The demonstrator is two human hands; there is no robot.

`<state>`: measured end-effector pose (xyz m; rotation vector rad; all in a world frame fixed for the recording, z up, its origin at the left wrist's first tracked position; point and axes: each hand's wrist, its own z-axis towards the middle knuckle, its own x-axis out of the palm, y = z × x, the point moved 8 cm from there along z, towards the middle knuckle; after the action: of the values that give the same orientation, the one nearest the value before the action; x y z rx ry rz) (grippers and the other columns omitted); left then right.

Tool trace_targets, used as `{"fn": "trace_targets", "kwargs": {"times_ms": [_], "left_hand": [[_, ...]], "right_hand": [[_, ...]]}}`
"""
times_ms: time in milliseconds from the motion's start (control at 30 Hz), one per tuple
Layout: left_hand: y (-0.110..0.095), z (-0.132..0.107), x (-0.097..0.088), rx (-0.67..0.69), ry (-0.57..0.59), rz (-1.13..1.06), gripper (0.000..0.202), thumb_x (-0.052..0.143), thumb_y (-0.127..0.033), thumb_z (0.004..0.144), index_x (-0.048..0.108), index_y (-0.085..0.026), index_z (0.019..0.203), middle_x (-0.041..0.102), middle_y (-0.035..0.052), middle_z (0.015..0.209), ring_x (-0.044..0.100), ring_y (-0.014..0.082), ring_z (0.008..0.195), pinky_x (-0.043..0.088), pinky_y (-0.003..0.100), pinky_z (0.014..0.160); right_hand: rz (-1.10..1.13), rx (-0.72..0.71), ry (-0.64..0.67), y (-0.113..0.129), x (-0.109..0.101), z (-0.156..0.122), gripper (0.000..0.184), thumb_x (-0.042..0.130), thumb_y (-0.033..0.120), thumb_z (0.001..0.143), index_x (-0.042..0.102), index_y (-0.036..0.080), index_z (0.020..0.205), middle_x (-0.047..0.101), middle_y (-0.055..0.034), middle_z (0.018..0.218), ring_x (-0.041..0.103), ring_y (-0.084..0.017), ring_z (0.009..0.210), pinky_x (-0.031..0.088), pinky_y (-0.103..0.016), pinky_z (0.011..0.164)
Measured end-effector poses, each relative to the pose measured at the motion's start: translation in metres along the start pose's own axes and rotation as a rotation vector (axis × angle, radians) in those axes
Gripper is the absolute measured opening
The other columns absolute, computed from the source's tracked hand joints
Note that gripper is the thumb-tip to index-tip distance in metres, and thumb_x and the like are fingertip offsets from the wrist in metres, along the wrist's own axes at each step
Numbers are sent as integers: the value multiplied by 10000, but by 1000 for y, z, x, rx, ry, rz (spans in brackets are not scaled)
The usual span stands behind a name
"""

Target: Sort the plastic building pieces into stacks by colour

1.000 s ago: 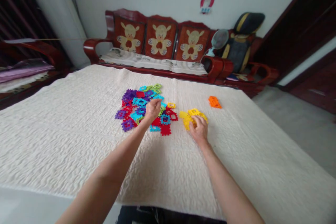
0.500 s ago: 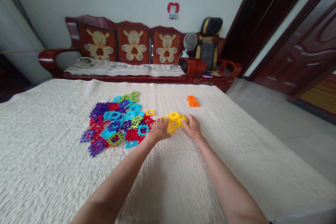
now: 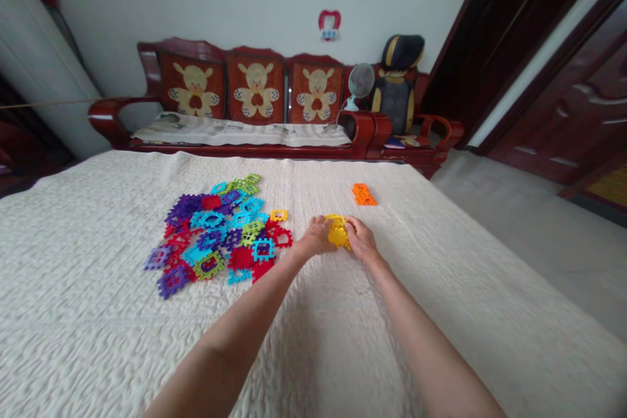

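Between my two hands lies a small cluster of yellow interlocking plastic pieces [image 3: 337,233] on the cream quilted cover. My left hand [image 3: 316,236] presses against its left side, and my right hand [image 3: 361,237] is closed in on its right side. Both sets of fingers are bent round the yellow pieces and partly hide them. To the left spreads a heap of purple, blue, red and green interlocking pieces [image 3: 210,240]. One yellow piece [image 3: 279,215] sits apart at the heap's right edge. Farther back on the right is an orange stack of pieces [image 3: 364,194].
The quilted cover [image 3: 441,287] spreads over the wide surface in front of me. Beyond its far edge stands a dark red wooden sofa [image 3: 230,150] with bear-patterned cushions. A small fan [image 3: 361,81] and a seat cushion [image 3: 394,104] are at its right end.
My left hand has moved right, away from the heap, and the yellow pieces are now gathered into a tighter bunch between my hands. The view has shifted slightly.
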<state>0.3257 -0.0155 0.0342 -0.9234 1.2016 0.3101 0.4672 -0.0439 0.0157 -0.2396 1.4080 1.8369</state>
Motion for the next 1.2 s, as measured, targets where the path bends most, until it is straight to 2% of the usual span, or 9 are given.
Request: {"fn": "trace_targets", "kwargs": {"times_ms": [133, 233, 333, 467, 533, 633, 833, 1067, 1200], "left_hand": [[-22, 15, 8, 139, -105, -143, 692, 792, -329, 690, 554, -161, 1317, 574, 149, 1338, 523, 292, 1283, 440, 391, 1095], [-13, 17, -8, 168, -187, -166, 739, 811, -357, 695, 535, -178, 1357, 547, 154, 1405, 492, 301, 1338, 423, 426, 1117], [28, 9, -46, 71, -262, -90, 625, 758, -362, 776, 568, -159, 1336, 560, 155, 1404, 488, 282, 1351, 411, 393, 1123], [95, -9, -90, -195, -248, 145, 409, 631, -306, 868, 646, -178, 1256, 653, 110, 1280, 584, 243, 1233, 441, 327, 1068], [120, -16, -97, -323, -182, 254, 385, 601, -312, 869, 671, -167, 1218, 674, 122, 1234, 612, 246, 1186, 468, 299, 1009], [142, -20, -89, -445, -55, 331, 360, 565, -318, 868, 716, -105, 1117, 705, 181, 1146, 652, 275, 1101, 495, 297, 917], [146, -19, -81, -461, -64, 230, 303, 560, -253, 828, 765, -108, 998, 743, 184, 1024, 672, 300, 1032, 502, 315, 867], [141, -26, -93, -471, -225, 215, 473, 596, -220, 811, 659, -160, 1276, 668, 164, 1229, 653, 283, 1085, 514, 332, 914], [123, -24, -95, -394, -250, 192, 478, 552, -149, 826, 644, -166, 1294, 683, 131, 1188, 658, 237, 1058, 511, 297, 913]], "right_hand": [[89, 124, -173, -30, -41, -3, 483, 339, 495, 909, 667, 205, 1114, 717, -118, 1149, 648, -243, 1071, 487, -419, 992], [39, 196, -331, -52, -77, -22, 528, 329, 506, 894, 663, 172, 1130, 696, -152, 1196, 623, -260, 1126, 451, -439, 1035], [-60, 184, -368, -65, -97, -44, 493, 357, 469, 868, 675, 175, 1104, 706, -144, 1161, 622, -259, 1104, 449, -431, 1027], [-156, 87, -333, -61, -96, -59, 418, 378, 390, 853, 695, 181, 1026, 720, -130, 1064, 626, -255, 1030, 471, -405, 972], [-215, 53, -297, -53, -91, -59, 393, 373, 358, 863, 700, 174, 981, 715, -133, 1011, 620, -257, 993, 473, -397, 948], [-325, 11, -247, -40, -84, -56, 360, 369, 306, 882, 697, 169, 933, 697, -141, 967, 600, -259, 960, 459, -385, 926], [-461, -45, -230, -29, -78, -57, 277, 405, 188, 878, 682, 191, 869, 657, -111, 868, 554, -248, 900, 432, -357, 872], [-564, -52, -201, -23, -74, -57, 276, 408, 176, 907, 672, 175, 824, 646, -115, 861, 544, -238, 865, 417, -337, 838], [-580, -42, -206, -23, -73, -57, 279, 406, 165, 912, 659, 177, 795, 645, -112, 847, 544, -235, 862, 411, -329, 834]]}}
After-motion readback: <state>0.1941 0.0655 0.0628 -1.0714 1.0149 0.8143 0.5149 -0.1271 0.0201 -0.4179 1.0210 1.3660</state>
